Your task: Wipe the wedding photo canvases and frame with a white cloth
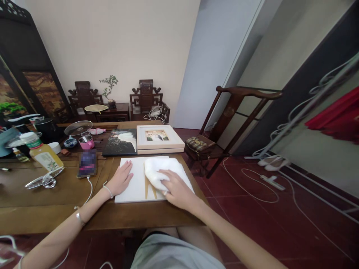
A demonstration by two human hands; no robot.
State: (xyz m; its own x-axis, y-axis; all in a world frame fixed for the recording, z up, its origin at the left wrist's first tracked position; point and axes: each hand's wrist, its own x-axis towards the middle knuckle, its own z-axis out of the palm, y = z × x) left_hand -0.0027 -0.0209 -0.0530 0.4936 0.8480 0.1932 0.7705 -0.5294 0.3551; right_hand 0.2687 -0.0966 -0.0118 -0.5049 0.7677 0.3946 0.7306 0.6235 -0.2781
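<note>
A white rectangular board [131, 190] lies flat on the wooden table near its front edge. My left hand [122, 178] rests on the board's left side, fingers stretched out and holding nothing. My right hand [178, 188] is closed on a bunched white cloth [158, 170], pressed against the board's right half. Two tan tapering strips [148, 188] show on the board, running out from under the cloth; what they belong to is covered.
Behind the board are white framed pictures [175, 140] and a dark photo panel [119, 144]. A phone [87, 164] on a white cable, a yellow bottle [46, 157], a hair clip [45, 180] and a pink cup [86, 142] stand left. A wooden chair [224, 127] is at right.
</note>
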